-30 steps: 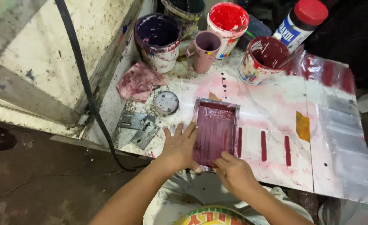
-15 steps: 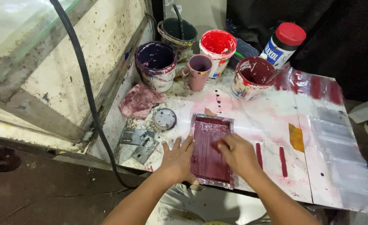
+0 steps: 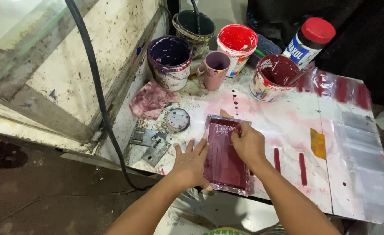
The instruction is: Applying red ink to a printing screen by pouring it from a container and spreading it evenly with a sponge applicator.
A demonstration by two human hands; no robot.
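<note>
Hands on a flat, dark red, shiny rectangular plate [image 3: 225,153] at the near edge of the white, paint-stained table [image 3: 357,143].
Plate's long side runs away from the person. Left hand [image 3: 191,162] lies flat and open, fingers spread, touching the plate's left side. Right hand [image 3: 247,142] sits on top near the far end, fingers curled and pinching something there; what it pinches is too small to tell.

views: just one, worn on the person's head | faces: down and a bit forward at the paint-stained white table [image 3: 287,126] | near: close, arms come in from the bottom middle of the frame | far edge: paint pots along the top | shared: nothing
</note>
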